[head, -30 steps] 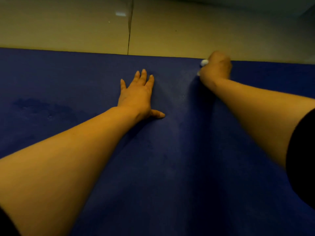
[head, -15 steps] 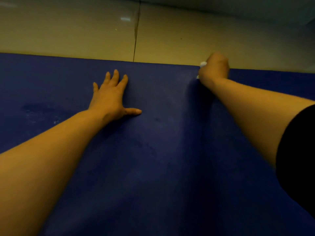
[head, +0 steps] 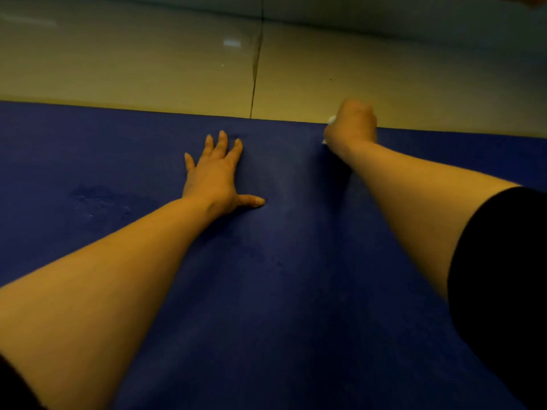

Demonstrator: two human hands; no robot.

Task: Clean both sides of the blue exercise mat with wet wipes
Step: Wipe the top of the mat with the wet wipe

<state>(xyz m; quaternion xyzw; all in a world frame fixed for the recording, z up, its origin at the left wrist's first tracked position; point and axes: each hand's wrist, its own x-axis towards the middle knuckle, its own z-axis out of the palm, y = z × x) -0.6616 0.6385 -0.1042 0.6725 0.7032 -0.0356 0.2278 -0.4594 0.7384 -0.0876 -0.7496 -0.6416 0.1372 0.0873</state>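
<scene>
The blue exercise mat [head: 281, 291] lies flat on the floor and fills the lower two thirds of the head view. My left hand [head: 217, 176] presses flat on it, fingers spread and straight, a little short of the far edge. My right hand [head: 352, 125] is curled at the mat's far edge and grips a white wet wipe [head: 331, 119]; only small bits of the wipe show at the hand's left side. A darker damp patch [head: 100, 199] marks the mat to the left of my left hand.
Beyond the mat's far edge lies a glossy beige tiled floor [head: 148, 63] with a dark grout line [head: 256, 69] running away from me. A wall base runs along the top of the view.
My left hand stays flat on the mat. My right hand keeps the wipe at the far edge, with little visible shift. The view has tilted up, showing more floor.
</scene>
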